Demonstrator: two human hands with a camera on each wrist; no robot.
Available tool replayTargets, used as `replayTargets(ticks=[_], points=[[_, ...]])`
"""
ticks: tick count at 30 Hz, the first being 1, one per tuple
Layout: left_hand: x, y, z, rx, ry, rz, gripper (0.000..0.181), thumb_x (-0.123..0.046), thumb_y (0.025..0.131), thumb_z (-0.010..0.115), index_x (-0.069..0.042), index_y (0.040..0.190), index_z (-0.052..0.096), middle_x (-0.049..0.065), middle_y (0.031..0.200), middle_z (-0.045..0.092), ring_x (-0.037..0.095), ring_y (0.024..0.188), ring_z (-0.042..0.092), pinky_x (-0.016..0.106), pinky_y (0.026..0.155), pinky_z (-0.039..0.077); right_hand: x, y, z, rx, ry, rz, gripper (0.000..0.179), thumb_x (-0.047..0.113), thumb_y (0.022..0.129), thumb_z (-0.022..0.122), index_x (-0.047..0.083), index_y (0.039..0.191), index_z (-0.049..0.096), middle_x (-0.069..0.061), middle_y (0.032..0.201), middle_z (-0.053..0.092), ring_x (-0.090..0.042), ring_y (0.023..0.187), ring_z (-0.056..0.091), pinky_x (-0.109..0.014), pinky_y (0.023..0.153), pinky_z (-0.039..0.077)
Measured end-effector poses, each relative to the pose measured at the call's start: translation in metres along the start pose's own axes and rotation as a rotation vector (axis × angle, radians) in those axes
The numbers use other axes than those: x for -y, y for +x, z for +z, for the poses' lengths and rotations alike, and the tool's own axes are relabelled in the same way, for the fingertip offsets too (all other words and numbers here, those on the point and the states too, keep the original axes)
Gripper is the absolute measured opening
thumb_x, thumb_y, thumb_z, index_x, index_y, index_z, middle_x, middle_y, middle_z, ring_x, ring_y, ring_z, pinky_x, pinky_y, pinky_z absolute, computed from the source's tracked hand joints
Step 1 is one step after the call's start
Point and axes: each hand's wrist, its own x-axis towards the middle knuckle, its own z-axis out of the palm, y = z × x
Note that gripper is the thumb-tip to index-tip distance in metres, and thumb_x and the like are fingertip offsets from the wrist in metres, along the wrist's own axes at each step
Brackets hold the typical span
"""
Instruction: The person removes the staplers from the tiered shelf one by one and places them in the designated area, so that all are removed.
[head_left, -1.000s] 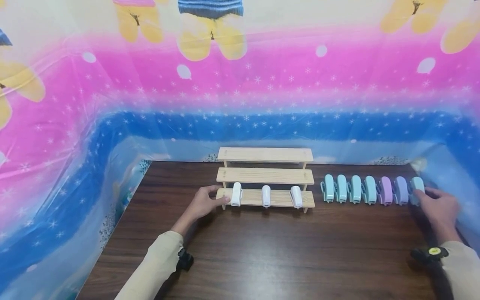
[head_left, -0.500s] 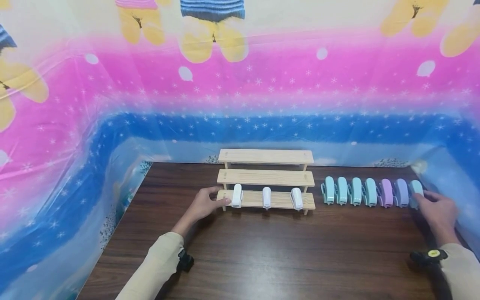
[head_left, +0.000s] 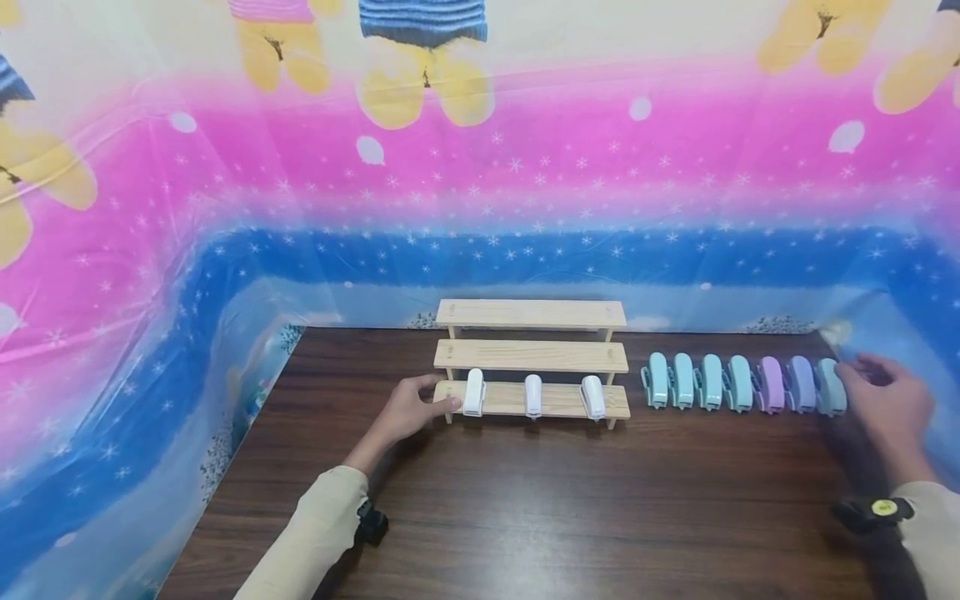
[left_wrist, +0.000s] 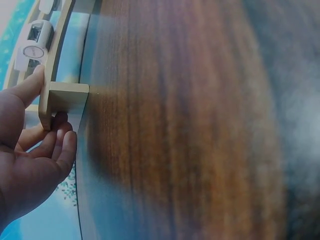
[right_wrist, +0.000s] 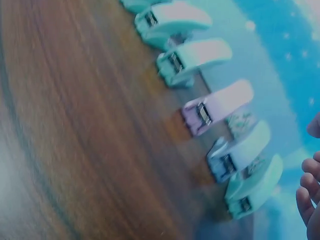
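Note:
My left hand point(head_left: 408, 407) holds the left end of a three-tier wooden display stand point(head_left: 530, 356). Its thumb lies on top of the lowest step, its other fingers around the end and below, as the left wrist view shows. Three white hole punches point(head_left: 532, 395) stand on that step, the leftmost near my thumb. My right hand point(head_left: 892, 408) is just right of the last green hole punch point(head_left: 830, 387). In the right wrist view a gap separates its loosely bent fingers point(right_wrist: 309, 182) from that punch point(right_wrist: 255, 190), and nothing is held.
To the right of the stand runs a row of hole punches: several mint green ones point(head_left: 712, 383), a pink one point(head_left: 771, 385) and a lavender one point(head_left: 801, 385). All stand on the brown wooden table point(head_left: 570, 508). A printed cloth point(head_left: 480, 250) hangs behind the table's back edge.
My right hand has let go of the last green hole punch, which stands closer to the lavender one, and has drawn off to the right. The left hand has stayed on the stand.

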Motion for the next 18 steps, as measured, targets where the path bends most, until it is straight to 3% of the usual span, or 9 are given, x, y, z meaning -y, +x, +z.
replayTargets(ticks=[3,5,11,14,18], points=[[0.000,0.000,0.000,0.000,-0.009,-0.003,0.058,-0.030,0.090,0.081,0.002,0.135,0.062,0.010,0.097,0.073,0.019,0.067,0.064,0.031,0.061,0.052,0.010,-0.004,-0.005,-0.005,0.021,-0.027,0.062,0.047,0.095,0.065,0.010,0.144,0.059,0.017,0.097,0.061,0.008,0.078,0.043,-0.016,0.065,0.039],[0.000,0.001,0.000,0.000,-0.014,-0.006,0.059,-0.029,0.090,0.081,0.002,0.136,0.062,0.010,0.096,0.072,0.019,0.065,0.064,0.031,0.060,0.052,0.018,-0.009,-0.007,0.021,0.040,-0.057,0.064,0.050,0.095,0.066,0.010,0.145,0.058,0.028,0.091,0.052,0.012,0.077,0.042,-0.015,0.065,0.039],[0.000,0.002,-0.001,0.003,-0.007,-0.007,0.061,-0.031,0.090,0.081,0.002,0.137,0.061,0.010,0.095,0.072,0.018,0.063,0.063,0.031,0.059,0.052,0.044,-0.029,-0.010,0.136,0.106,-0.171,0.068,0.051,0.095,0.068,0.009,0.147,0.055,0.036,0.089,0.051,0.012,0.080,0.049,-0.012,0.065,0.043],[0.000,0.001,-0.001,0.006,-0.008,-0.003,0.060,-0.031,0.090,0.081,0.002,0.137,0.061,0.009,0.092,0.072,0.018,0.062,0.062,0.032,0.059,0.051,0.054,-0.041,-0.005,0.159,0.092,-0.226,0.068,0.054,0.095,0.066,0.009,0.146,0.057,0.030,0.095,0.055,0.003,0.090,0.053,-0.017,0.071,0.042],[0.000,0.001,-0.001,0.006,-0.014,0.004,0.060,-0.030,0.090,0.081,0.002,0.136,0.061,0.009,0.090,0.072,0.018,0.062,0.062,0.031,0.059,0.051,0.068,-0.059,0.005,0.166,0.071,-0.293,0.065,0.055,0.096,0.064,0.009,0.143,0.060,0.001,0.115,0.064,-0.014,0.103,0.053,-0.024,0.075,0.039]])
